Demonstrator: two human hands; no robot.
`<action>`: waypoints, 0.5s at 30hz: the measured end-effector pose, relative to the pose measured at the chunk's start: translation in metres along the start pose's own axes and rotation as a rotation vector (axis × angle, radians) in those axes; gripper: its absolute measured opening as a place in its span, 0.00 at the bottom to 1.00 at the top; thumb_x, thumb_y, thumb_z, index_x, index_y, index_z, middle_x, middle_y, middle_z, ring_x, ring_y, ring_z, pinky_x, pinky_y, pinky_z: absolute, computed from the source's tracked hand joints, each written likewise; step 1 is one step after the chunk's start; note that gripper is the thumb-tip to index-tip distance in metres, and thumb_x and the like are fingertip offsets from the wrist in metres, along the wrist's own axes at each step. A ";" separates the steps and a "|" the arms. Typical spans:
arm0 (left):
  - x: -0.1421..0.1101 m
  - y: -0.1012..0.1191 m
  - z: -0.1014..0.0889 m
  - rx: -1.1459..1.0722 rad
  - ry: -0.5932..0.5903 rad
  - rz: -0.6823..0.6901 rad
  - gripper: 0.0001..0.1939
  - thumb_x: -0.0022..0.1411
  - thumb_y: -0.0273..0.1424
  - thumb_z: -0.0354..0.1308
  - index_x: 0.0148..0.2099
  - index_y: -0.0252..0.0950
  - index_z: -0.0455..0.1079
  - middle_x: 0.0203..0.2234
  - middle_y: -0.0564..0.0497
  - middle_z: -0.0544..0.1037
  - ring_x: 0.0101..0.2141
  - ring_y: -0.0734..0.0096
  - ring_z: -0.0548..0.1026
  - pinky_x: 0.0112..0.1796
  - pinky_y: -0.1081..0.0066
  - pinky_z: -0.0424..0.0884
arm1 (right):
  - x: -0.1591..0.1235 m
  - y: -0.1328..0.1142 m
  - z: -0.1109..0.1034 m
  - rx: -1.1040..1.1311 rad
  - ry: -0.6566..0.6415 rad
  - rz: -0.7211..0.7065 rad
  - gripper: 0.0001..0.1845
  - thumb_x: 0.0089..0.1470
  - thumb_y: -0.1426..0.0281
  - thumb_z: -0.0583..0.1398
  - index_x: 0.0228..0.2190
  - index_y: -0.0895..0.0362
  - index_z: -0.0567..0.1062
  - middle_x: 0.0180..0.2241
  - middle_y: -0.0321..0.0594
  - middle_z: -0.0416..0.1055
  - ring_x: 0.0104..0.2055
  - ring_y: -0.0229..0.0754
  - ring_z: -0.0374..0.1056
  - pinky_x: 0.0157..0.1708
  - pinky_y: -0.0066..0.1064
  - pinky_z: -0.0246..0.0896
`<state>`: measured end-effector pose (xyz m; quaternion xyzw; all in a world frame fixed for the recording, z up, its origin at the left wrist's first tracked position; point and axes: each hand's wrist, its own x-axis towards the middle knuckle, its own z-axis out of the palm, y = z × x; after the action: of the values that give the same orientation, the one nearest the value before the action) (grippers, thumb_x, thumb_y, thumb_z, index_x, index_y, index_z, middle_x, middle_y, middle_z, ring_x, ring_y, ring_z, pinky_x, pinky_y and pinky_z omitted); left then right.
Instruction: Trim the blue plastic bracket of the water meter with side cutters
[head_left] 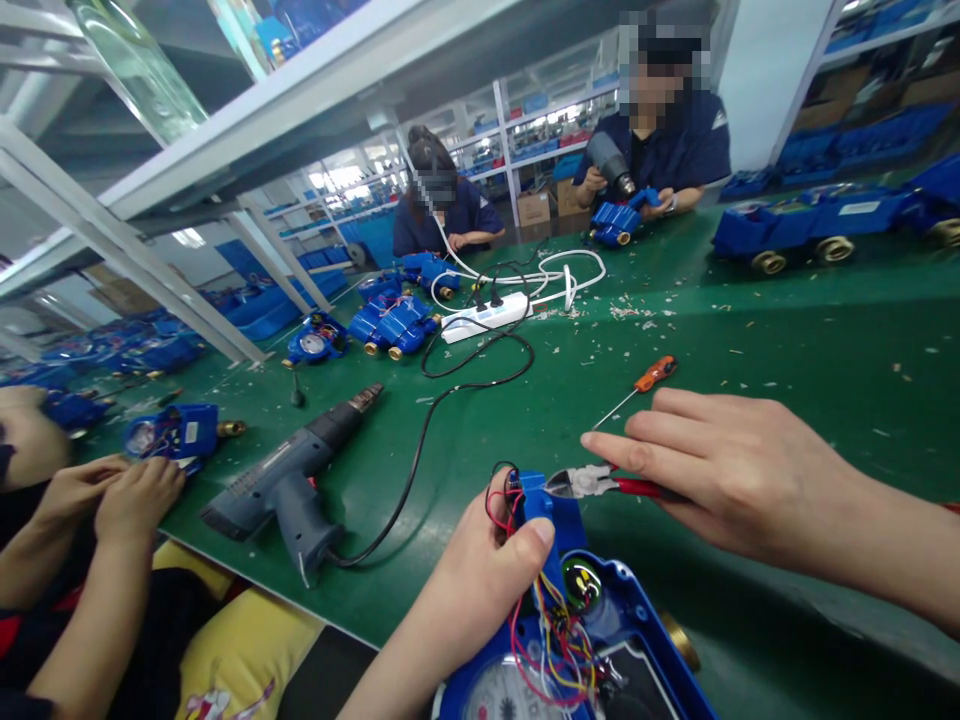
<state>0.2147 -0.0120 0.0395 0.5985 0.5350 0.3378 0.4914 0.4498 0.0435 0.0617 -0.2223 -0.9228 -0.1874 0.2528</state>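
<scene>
My left hand (487,570) grips a blue plastic part (546,520) at the top of an opened blue water meter (637,600), thumb across its face. Red, yellow, white and black wires (559,640) run from that part into the housing, over the round dial (501,692). A brass fitting (680,640) sticks out of the housing's right side. In my right hand (720,470) are red-handled diagonal cutters (592,482), their jaws at the right edge of the blue part. My index finger stretches forward above the handles.
An orange screwdriver (655,374) lies beyond my right hand. A heat gun (292,480) rests at left, its black cord running to a white power strip (487,318). Several blue meters (394,322) stand farther back. A co-worker's hands (139,495) are at left; another person (652,130) holds a heat gun opposite.
</scene>
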 end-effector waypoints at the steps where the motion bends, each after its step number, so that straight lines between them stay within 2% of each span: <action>1: 0.000 -0.001 0.000 -0.017 -0.008 0.003 0.10 0.57 0.40 0.54 0.34 0.38 0.63 0.28 0.52 0.70 0.33 0.65 0.69 0.38 0.65 0.68 | 0.000 0.000 0.000 -0.006 0.005 -0.003 0.16 0.57 0.77 0.53 0.46 0.60 0.72 0.31 0.41 0.72 0.32 0.42 0.62 0.28 0.32 0.52; 4: 0.000 -0.003 -0.001 -0.076 -0.026 0.006 0.10 0.58 0.40 0.54 0.34 0.38 0.63 0.30 0.52 0.71 0.34 0.66 0.69 0.39 0.66 0.68 | 0.001 0.000 -0.002 -0.023 0.000 -0.005 0.16 0.57 0.77 0.54 0.46 0.59 0.72 0.31 0.41 0.72 0.33 0.43 0.62 0.29 0.32 0.52; 9: 0.001 -0.003 0.000 -0.129 -0.046 0.003 0.09 0.58 0.38 0.54 0.36 0.37 0.64 0.32 0.51 0.72 0.35 0.65 0.70 0.41 0.64 0.68 | 0.006 -0.001 -0.005 -0.013 -0.022 0.039 0.21 0.55 0.73 0.55 0.51 0.57 0.70 0.38 0.45 0.71 0.38 0.48 0.62 0.35 0.37 0.55; 15: 0.002 0.001 0.000 -0.084 -0.025 0.016 0.09 0.57 0.38 0.53 0.36 0.37 0.65 0.33 0.51 0.71 0.35 0.63 0.70 0.41 0.63 0.67 | 0.009 0.004 -0.008 -0.010 -0.090 -0.009 0.23 0.53 0.73 0.56 0.52 0.57 0.70 0.36 0.46 0.72 0.37 0.48 0.62 0.33 0.36 0.56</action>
<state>0.2153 -0.0106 0.0399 0.5858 0.5094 0.3565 0.5198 0.4474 0.0458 0.0743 -0.2275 -0.9334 -0.1827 0.2090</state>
